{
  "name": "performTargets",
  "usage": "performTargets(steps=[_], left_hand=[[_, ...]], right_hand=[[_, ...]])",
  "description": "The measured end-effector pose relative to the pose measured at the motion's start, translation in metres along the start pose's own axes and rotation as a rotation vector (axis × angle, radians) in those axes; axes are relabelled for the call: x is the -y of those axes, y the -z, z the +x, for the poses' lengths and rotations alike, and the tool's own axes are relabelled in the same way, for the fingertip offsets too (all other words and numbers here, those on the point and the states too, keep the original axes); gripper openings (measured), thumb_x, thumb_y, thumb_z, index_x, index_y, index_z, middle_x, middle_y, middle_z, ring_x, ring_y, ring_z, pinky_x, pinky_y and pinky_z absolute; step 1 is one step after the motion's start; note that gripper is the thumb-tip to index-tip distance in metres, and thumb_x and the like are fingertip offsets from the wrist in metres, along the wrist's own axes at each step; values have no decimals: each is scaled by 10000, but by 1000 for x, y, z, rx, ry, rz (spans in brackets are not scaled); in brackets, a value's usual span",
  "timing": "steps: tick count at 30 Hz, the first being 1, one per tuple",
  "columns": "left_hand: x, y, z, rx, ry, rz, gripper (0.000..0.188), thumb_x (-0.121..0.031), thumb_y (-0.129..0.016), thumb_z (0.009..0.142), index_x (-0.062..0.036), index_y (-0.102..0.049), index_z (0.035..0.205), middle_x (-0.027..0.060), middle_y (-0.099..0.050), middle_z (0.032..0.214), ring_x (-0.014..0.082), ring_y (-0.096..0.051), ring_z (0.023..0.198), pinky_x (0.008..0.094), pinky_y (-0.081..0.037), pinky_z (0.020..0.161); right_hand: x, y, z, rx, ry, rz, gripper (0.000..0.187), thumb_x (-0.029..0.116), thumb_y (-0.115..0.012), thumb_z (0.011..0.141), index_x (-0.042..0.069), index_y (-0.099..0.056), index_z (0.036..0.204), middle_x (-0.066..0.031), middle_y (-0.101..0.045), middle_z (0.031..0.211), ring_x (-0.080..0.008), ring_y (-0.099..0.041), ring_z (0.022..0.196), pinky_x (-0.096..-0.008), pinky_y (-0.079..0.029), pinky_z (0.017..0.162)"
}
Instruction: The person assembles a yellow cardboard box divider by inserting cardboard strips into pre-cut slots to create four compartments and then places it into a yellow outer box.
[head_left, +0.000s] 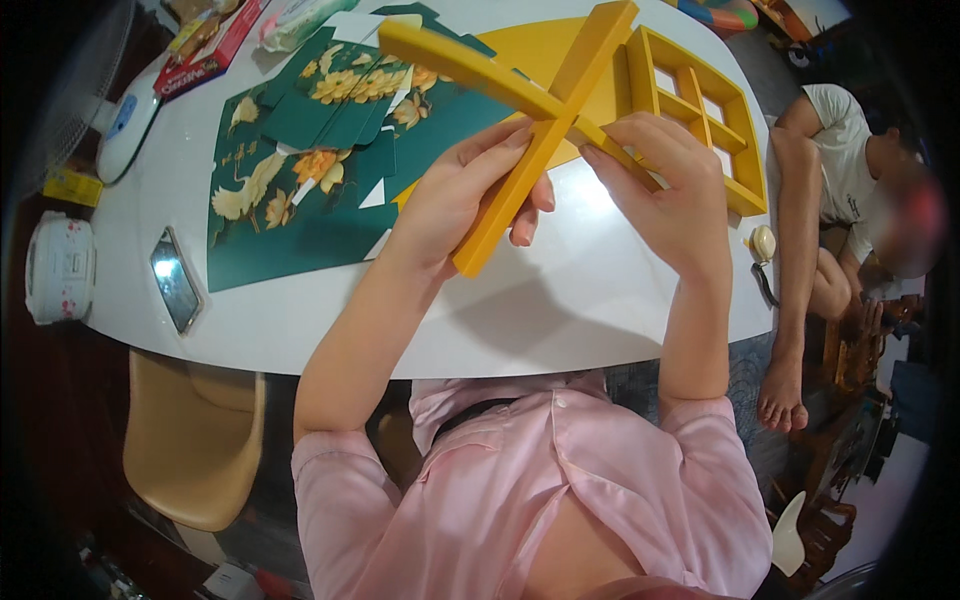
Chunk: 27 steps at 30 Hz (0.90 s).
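Two yellow bars cross each other in an X above the white table [590, 310]. My left hand [455, 190] is closed round the long bar [500, 205], which slants up to the right. The other yellow bar [465, 72] runs from upper left down to my right hand [672, 180], whose thumb and fingers pinch its lower end. Whether the bars interlock or only touch at the crossing, I cannot tell. Right of my right hand stands a yellow box frame [745, 155] with several divided compartments. Green sheets with gold flower prints [270, 255] lie beyond my left hand.
A yellow curved panel [535, 40] lies behind the bars. At left are a phone [176, 285], a white appliance [60, 270] and a fan [75, 80]. A red box [205, 55] sits far left, a chair [190, 440] near left. Another person [845, 150] sits at right.
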<state>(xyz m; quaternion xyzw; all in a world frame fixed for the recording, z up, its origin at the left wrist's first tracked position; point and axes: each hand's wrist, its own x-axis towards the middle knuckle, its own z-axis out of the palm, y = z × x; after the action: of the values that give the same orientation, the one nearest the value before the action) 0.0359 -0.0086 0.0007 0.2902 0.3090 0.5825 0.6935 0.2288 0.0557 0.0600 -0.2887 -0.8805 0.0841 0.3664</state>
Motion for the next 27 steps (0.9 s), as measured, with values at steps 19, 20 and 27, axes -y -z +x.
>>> performTargets(steps=[19,20,27], left_hand=[[31,-24,5,-48,-192,173,573,-327,-528,1028,-34,-335,1482,110,-591,1242,190,-663,972,316,-572,729],[32,-23,5,-23,-270,217,611,-348,-554,1017,-27,-330,1487,103,-580,1265,179,-651,1014,311,-573,746],[-21,-2,2,-149,-472,627,489,-250,-579,1007,15,-463,1402,126,-558,1337,181,-644,1080,296,-557,839]], right_hand=[[6,-14,-20,84,-362,576,334,78,-719,826,-19,-646,1137,-83,-693,742,-155,-683,643,-256,-509,581],[4,-15,-19,83,-359,594,351,75,-720,830,-27,-639,1156,-96,-701,780,-159,-691,671,-250,-517,606],[-16,-20,-8,91,-317,623,432,115,-756,839,2,-626,1235,-136,-700,1065,-211,-679,962,-315,-518,854]])
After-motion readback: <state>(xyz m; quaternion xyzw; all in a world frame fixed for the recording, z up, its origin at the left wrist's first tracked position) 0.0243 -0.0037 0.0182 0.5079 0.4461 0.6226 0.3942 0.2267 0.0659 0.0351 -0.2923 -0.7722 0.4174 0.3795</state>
